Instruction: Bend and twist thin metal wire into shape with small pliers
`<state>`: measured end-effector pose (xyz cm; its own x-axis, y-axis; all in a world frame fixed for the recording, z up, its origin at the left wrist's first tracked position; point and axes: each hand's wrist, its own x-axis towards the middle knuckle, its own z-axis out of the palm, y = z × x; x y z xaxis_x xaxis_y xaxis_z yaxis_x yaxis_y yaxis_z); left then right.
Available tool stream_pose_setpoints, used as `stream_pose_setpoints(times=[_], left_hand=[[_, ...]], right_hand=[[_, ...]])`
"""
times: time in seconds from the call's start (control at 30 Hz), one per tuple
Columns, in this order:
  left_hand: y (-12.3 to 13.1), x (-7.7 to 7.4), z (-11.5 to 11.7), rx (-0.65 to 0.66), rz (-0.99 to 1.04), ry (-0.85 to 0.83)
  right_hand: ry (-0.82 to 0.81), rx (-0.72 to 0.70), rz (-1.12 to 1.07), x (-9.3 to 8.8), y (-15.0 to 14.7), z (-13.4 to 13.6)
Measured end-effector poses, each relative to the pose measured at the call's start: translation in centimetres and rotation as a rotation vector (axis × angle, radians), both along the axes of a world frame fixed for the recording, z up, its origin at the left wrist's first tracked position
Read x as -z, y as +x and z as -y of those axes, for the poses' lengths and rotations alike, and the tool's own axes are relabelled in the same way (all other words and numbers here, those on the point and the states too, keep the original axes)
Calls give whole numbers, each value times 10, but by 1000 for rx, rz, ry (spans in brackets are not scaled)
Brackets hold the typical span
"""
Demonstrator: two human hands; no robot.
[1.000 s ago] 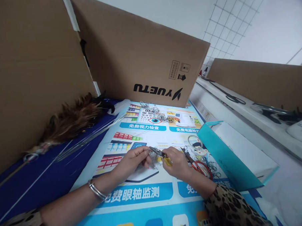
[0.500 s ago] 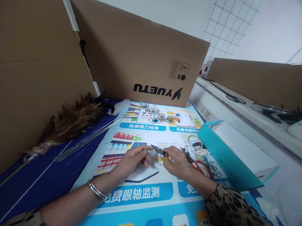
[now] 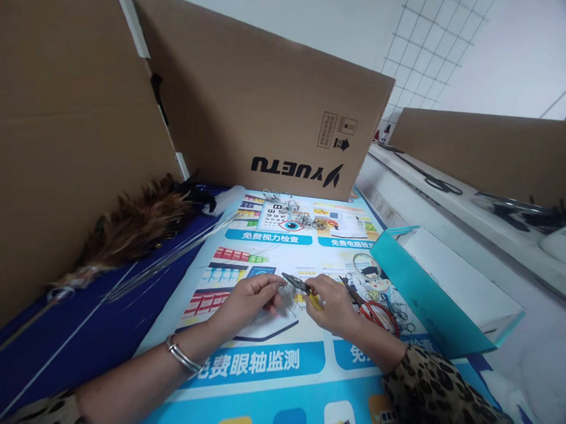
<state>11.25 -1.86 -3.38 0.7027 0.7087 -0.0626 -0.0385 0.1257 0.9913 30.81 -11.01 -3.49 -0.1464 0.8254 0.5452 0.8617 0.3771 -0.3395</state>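
My right hand (image 3: 334, 305) is closed around a pair of pliers (image 3: 297, 282) with dark jaws and yellow handles. The pliers' tip points left, right at the fingertips of my left hand (image 3: 255, 298). Thumb and forefinger of that left hand are pinched together on what looks like a thin wire (image 3: 294, 304), whose fine strands show faintly below the jaws. Whether the jaws grip the wire I cannot tell. Just right of my right hand lie scissors (image 3: 375, 310) with red handles, and beside them a tangle of small bent wire pieces (image 3: 402, 317).
A printed sheet (image 3: 253, 397) covers the table. More wire pieces (image 3: 287, 205) lie at the back before a cardboard panel (image 3: 259, 94). On the left are a feather duster (image 3: 136, 224) and long thin wires (image 3: 167, 262). An open teal box (image 3: 430, 299) stands at right.
The fingers of my left hand have shifted slightly at the pliers' tip. The pliers and my right hand stay almost in place.
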Motion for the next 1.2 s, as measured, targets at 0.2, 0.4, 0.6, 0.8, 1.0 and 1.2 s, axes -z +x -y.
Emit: stream_pose_setpoints(times=[0.2,0.4,0.6,0.8,1.0,1.2], left_hand=[[0,2,-1,6,-34,32],[0,0,0,6,-63,15],[1,-6,2,-10,-45,46],[0,-4,1,4,-34,55],[0,-6,1,21,-52,59],[-1,-2,0,83,-35,58]], right_hand=[[-54,61,-94,-1,-3,-1],[-108,113,-171,-10,-4,-2],[-102,111,-143,-12,-4,-3],[-91,95,-111,-9,-4,-4],[-102,84,-98,-7,-6,-3],[-108,85,-114,-5,-7,-1]])
